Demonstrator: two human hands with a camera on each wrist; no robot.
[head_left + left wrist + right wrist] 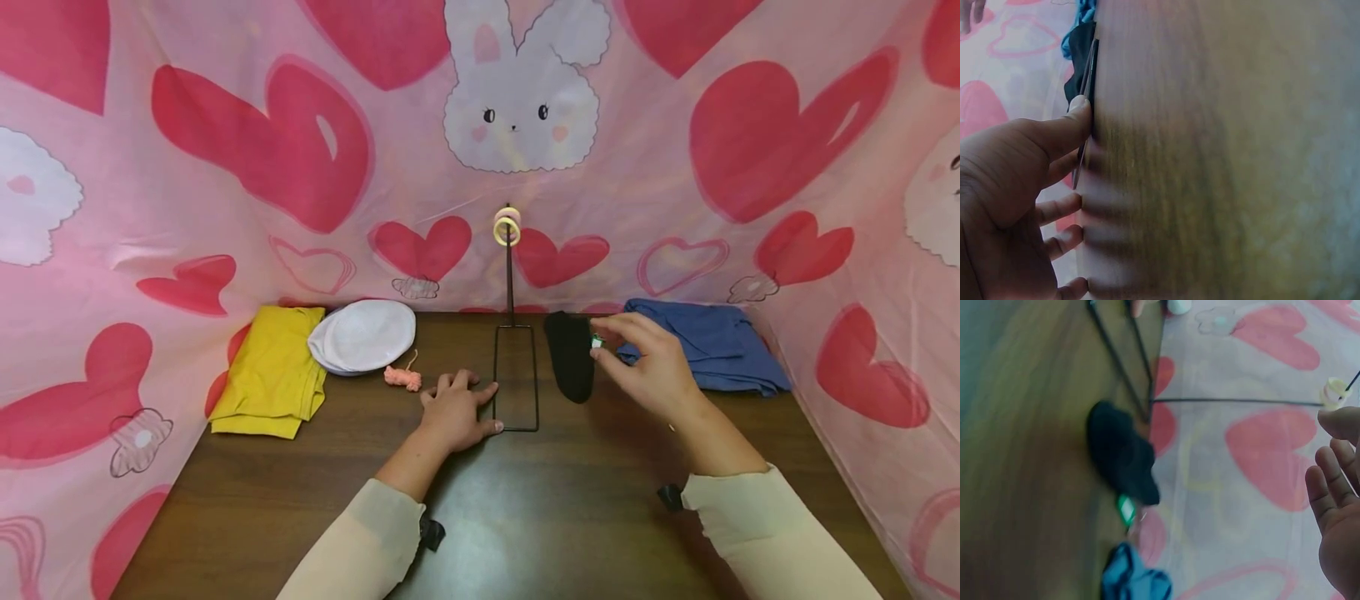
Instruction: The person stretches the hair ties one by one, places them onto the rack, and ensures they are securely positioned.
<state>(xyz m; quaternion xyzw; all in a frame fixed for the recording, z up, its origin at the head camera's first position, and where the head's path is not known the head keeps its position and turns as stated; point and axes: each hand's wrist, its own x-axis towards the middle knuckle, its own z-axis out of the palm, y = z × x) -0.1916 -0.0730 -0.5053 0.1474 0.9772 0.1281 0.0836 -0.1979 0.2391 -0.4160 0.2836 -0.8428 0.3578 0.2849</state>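
My left hand (452,412) rests spread on the table, its thumb and index finger touching the left side of a black wire stand (536,379). Its thumb (1079,106) lies on the base wire in the left wrist view. Two pale rings (1335,390) hang on the stand's upper arm. My right hand (651,367) is raised above the table right of the stand, fingers loosely bent and apart, holding nothing visible. Below it are a folded black sock (570,357) and a small green-and-white item (1126,509), which lies beside the sock.
Folded yellow cloth (273,371) lies at the left, beside a white round cloth item (367,333) and a pink yarn bundle (402,378). Folded blue cloth (705,346) sits at the back right. Pink heart-patterned fabric (420,192) walls the table's back and sides.
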